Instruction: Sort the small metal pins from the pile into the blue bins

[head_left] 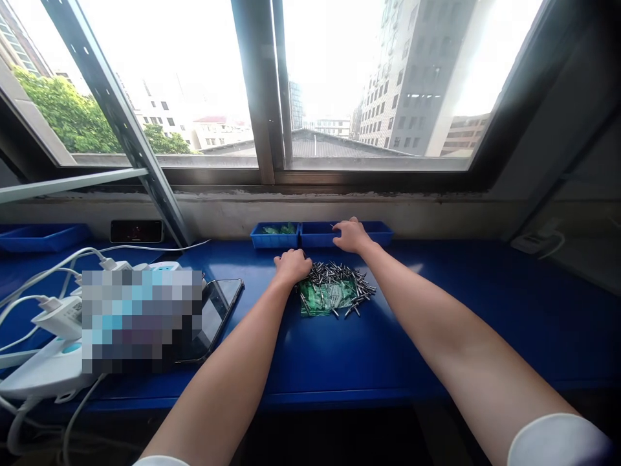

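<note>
Metal pins (334,273) lie heaped on green plastic (334,296); blue tabletop (320,362) stretches to the front edge (339,393) and rightward. The left hand (293,265), fingers curled, is at the pins' left edge; the right hand (352,234) bends over the long bin (315,236) behind. Either's grip I cannot tell.

Left sleeve (162,461), right sleeve (553,443) white, plain, rounded hems, short of desk (339,362) front edge; right one shadowed bluish outward. Left hand (292,266), right hand (352,235) bare.
</note>
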`<state>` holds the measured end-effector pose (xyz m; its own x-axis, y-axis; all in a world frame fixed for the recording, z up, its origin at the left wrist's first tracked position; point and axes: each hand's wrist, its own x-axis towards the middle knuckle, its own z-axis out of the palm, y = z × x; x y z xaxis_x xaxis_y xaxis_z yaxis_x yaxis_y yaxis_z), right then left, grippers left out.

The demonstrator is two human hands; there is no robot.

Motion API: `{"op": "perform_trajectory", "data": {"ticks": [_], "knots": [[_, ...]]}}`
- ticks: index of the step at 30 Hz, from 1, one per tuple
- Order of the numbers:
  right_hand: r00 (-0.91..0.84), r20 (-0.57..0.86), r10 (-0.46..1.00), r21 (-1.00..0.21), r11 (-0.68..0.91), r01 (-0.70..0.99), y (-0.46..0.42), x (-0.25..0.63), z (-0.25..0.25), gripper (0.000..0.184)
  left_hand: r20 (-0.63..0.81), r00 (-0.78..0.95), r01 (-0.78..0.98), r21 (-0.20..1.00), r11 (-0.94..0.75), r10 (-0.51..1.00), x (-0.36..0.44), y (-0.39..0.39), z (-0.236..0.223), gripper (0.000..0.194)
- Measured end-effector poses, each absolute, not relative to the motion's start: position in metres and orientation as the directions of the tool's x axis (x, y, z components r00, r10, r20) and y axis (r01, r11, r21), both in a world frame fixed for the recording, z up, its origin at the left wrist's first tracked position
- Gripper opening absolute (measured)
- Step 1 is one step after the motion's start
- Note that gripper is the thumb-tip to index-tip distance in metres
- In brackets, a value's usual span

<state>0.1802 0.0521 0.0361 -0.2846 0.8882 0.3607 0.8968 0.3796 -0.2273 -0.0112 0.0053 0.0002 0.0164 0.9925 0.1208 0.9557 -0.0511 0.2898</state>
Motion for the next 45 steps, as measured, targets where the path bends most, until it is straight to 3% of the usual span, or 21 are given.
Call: {"op": "perform_trajectory", "data": {"ticks": [4,9,16,21,26,29,36,45], "knots": [[-0.301,0.279,0.912,-0.159,0.352,0.922,0.061,0.172,0.036,0.043,0.128,0.03,0.959,0.276,-0.065,0.991,-0.011,0.005,-0.001,0.04],[-0.301,0.211,0.93,-0.171,0.338,0.925,0.067,0.169,0.032,0.046,0.137,0.043,0.96,0.269,-0.079,0.99,-0.011,0.006,-0.003,0.042],[-0.284,0.349,0.893,-0.224,0.374,0.9,0.053,0.177,0.027,0.047,0.133,0.044,0.954,0.288,-0.081,0.99,-0.01,0.007,-0.002,0.046],[-0.208,0.474,0.856,-0.349,0.399,0.848,0.036,0.184,0.019,0.032,0.137,0.034,0.95,0.304,-0.075,0.99,-0.009,0.005,0.001,0.041],[-0.145,0.403,0.904,-0.542,0.363,0.758,0.019,0.183,0.01,0.021,0.185,0.022,0.928,0.362,-0.089,0.983,-0.009,0.005,0.004,0.034],[-0.15,0.356,0.922,-0.596,0.348,0.724,0.009,0.18,0.005,0.018,0.234,0.085,0.907,0.385,-0.173,0.968,-0.008,0.004,0.004,0.033],[-0.292,0.32,0.901,-0.505,0.423,0.752,-0.002,0.177,-0.003,0.025,0.242,0.244,0.851,0.412,-0.327,0.939,-0.003,-0.001,0.003,0.029],[-0.331,0.258,0.907,-0.373,0.41,0.832,-0.002,0.162,-0.005,0.03,0.178,0.237,0.835,0.465,-0.294,0.955,-0.004,-0.002,0.004,0.035]]}}
